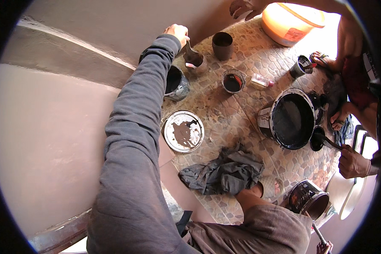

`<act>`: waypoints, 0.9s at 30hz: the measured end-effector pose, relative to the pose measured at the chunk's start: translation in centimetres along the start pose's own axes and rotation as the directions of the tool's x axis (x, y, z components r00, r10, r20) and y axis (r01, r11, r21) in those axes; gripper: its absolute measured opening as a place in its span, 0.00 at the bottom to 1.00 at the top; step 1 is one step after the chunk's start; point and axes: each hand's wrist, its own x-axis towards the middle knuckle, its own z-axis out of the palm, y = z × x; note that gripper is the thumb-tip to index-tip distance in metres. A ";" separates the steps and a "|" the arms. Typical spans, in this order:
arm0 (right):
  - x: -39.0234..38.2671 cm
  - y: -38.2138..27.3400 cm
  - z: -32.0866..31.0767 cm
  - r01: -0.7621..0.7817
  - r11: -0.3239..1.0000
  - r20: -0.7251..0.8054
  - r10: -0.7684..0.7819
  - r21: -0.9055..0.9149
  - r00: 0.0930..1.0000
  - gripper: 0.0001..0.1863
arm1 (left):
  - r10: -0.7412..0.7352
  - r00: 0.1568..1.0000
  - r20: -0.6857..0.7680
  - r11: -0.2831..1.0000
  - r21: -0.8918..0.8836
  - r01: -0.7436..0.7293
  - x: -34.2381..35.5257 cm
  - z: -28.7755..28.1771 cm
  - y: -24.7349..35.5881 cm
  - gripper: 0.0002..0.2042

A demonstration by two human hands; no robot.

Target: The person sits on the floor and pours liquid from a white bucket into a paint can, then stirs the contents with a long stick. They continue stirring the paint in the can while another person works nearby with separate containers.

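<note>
Head view shows the left hand (176,31), fingers clamped on a spoon-like tool (192,55) at the mouth of a brown cup (202,67) on the patterned floor (218,122); near the lower edge, the right hand (324,247) grips a stick-like handle (319,233).

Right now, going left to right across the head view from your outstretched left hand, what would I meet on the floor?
Left hand → pot → small cup → bottle → black cup. Things that overlap these in the order are left out.
</note>
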 end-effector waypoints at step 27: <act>-2.5 1.1 0.5 0.047 0.999 -0.087 -0.047 -0.002 0.995 0.14 | -0.049 0.999 -0.019 0.928 -0.371 0.038 -6.7 4.9 1.0 0.09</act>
